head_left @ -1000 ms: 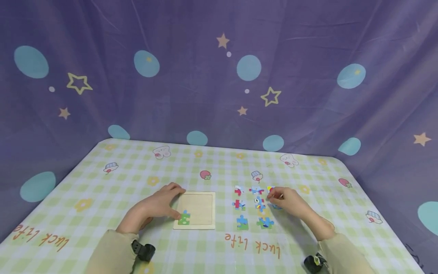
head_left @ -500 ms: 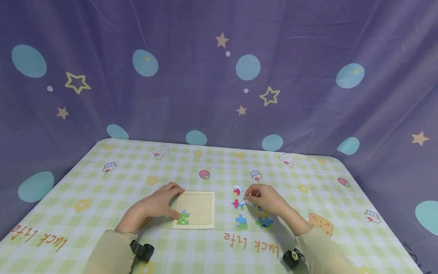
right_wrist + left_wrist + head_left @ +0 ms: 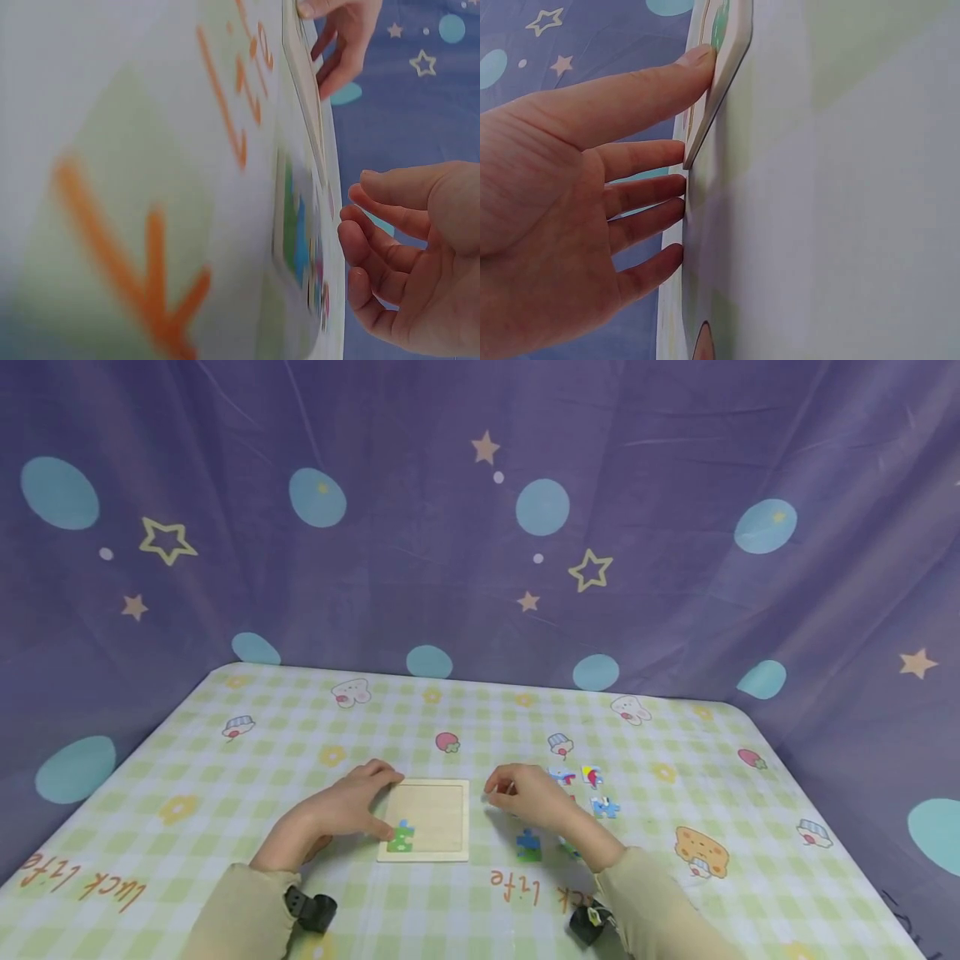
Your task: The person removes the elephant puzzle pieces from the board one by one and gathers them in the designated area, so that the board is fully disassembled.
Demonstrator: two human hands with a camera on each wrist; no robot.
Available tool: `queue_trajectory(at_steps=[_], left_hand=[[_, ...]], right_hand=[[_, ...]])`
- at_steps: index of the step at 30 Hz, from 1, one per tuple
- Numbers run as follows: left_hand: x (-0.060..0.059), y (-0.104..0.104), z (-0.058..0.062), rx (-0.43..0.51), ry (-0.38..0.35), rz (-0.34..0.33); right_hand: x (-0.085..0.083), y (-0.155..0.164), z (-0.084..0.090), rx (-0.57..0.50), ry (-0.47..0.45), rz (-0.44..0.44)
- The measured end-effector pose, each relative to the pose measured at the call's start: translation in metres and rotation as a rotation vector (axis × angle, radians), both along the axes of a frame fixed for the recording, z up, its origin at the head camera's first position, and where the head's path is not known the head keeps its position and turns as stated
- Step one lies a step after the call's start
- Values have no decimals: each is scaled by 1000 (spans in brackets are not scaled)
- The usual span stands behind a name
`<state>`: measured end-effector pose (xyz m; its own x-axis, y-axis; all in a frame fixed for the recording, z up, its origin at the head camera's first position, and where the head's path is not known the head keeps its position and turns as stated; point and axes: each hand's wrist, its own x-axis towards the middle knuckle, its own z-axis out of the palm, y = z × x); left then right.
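A square wooden puzzle tray [image 3: 442, 857] lies left of the table's middle, with one green-and-blue puzzle piece [image 3: 401, 838] in its near left corner. My left hand [image 3: 341, 806] rests at the tray's left side; its thumb [image 3: 652, 90] touches the edge by that piece and the index finger reaches the far left corner. My right hand [image 3: 528, 793] hovers right of the tray with fingers loosely bent, and nothing shows between them in the right wrist view. Beneath and beside it lie loose puzzle pieces, including a blue-and-green one [image 3: 528, 845]; some are hidden by the hand and forearm.
More pieces lie to the right: a yellow-and-red one [image 3: 592, 776] and a blue one [image 3: 605, 807]. A checked tablecloth [image 3: 262, 793] printed with cartoons covers the table. Behind it hangs a purple curtain [image 3: 420, 568] with stars and ovals.
My right hand has moved left across the loose pieces, from the far right ones toward the tray, uncovering the right-hand pieces. The left hand stays at the tray.
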<state>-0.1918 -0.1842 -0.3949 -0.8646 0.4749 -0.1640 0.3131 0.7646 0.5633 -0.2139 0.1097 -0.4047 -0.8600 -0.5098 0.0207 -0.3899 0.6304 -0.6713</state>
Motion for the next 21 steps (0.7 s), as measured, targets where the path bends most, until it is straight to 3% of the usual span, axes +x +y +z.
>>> queue_trajectory(at_steps=[21], left_hand=[[2,-5,4,29,-23,-55]], right_hand=[[9,-62,7,66,7,138]])
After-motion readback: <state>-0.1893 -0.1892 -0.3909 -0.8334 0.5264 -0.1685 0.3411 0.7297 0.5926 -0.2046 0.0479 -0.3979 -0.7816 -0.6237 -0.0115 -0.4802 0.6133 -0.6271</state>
